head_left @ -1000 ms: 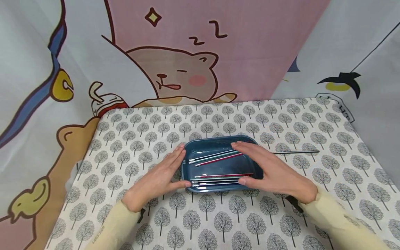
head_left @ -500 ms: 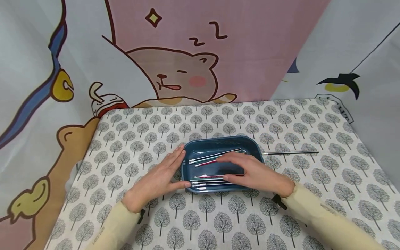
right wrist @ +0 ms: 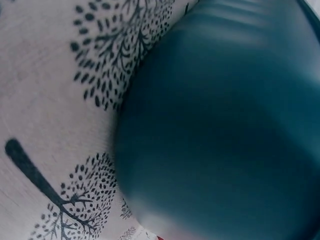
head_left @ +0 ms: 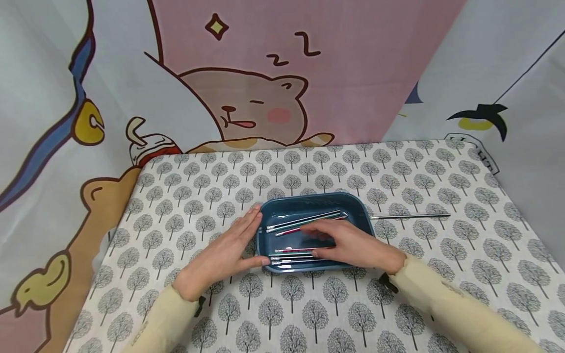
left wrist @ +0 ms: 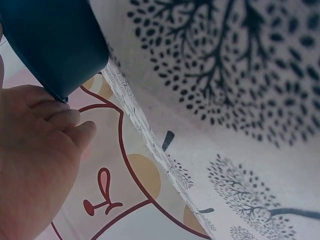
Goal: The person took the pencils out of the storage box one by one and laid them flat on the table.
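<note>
Your left hand (head_left: 220, 260) rests straight-fingered against the left end of the blue tray (head_left: 304, 202); your right hand (head_left: 350, 244) hangs loosely over it, thumb apart from fingers, among far sticks (head_left: 287, 225) and near sticks (head_left: 291, 256); a black stick (head_left: 412, 215) lies right, on the bench (head_left: 304, 314).

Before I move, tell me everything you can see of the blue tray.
The tray is dark blue, glossy and plastic-looking: oblong, with rounded corners, raised walls and a narrow rim. It sits upright on the tree-print cloth. Slim rods lie inside in two groups. The left hand touches its left end; the right hand is over its right part, contact unclear.
</note>
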